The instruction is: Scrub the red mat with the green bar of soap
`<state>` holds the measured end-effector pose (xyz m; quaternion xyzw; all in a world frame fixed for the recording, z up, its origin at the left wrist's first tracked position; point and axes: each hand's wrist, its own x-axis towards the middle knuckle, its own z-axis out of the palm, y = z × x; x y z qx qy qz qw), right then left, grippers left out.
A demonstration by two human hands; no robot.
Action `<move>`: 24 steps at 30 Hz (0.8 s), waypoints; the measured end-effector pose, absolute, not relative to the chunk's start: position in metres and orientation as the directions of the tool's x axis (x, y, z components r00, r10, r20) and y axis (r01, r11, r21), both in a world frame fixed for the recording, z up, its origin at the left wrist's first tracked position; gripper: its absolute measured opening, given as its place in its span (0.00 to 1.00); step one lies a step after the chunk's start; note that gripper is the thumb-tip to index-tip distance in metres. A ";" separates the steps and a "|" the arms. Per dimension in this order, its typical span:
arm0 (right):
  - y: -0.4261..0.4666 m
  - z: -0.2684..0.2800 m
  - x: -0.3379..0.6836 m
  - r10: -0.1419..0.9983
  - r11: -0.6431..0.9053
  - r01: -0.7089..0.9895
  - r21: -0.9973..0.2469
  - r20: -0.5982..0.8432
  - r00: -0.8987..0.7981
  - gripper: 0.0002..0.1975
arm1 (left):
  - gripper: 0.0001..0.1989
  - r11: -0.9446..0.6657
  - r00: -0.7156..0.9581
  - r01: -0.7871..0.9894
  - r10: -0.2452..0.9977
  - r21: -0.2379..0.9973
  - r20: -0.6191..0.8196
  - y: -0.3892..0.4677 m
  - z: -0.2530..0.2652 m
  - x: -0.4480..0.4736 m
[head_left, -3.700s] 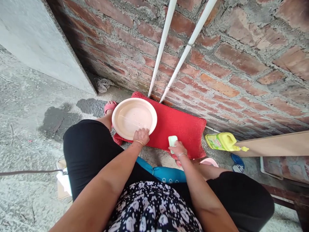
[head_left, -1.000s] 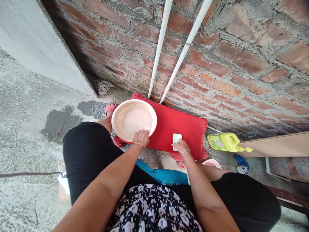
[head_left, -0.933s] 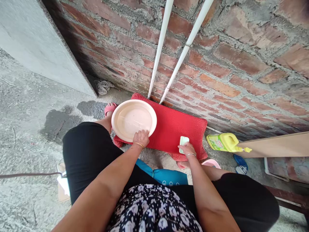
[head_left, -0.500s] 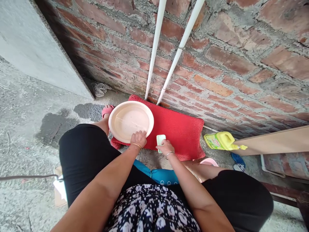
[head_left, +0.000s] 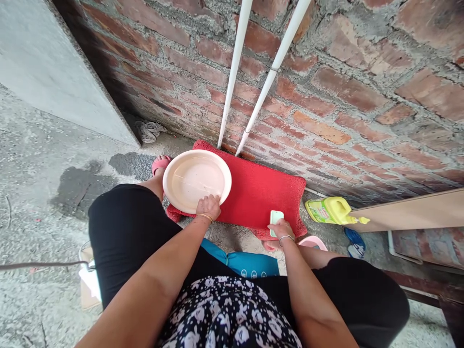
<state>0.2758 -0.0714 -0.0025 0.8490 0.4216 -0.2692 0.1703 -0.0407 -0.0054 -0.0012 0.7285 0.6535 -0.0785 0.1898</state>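
My left hand [head_left: 208, 207] grips the near right rim of a pale pink plastic basin [head_left: 167, 186], fingers curled over the edge into it. Shallow water seems to lie in the basin, which rests on the left part of a red mat [head_left: 250, 188]. In my right hand [head_left: 283, 229] is a pale green, block-shaped scrub brush [head_left: 276, 216], held flat against the mat near its right end. The underside of the brush is hidden.
A yellow detergent jug [head_left: 328, 210] lies right of the mat, beside a blue slipper [head_left: 355, 241]. Two white pipes [head_left: 232, 72] run down the brick wall [head_left: 348, 87] behind. At left a grey slab [head_left: 72, 82] leans, and the concrete floor has wet patches [head_left: 81, 188].
My right hand has slid the brush rightward along the mat, from near the basin to the mat's right end. The left hand and the basin have stayed in place.
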 end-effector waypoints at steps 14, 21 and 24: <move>0.032 0.002 0.135 0.807 -0.376 0.911 -0.171 -0.543 0.231 0.21 | 0.18 -0.075 0.136 0.981 0.923 0.176 -0.361 -0.006 0.000 -0.040; 0.054 -0.013 0.120 0.812 -0.312 0.931 -0.192 -0.563 0.156 0.21 | 0.18 -0.057 0.124 0.982 0.914 0.180 -0.387 -0.006 0.001 -0.039; 0.042 -0.012 0.172 0.786 -0.397 0.909 -0.128 -0.559 0.265 0.24 | 0.18 -0.051 0.118 0.984 0.904 0.170 -0.410 -0.005 0.003 -0.039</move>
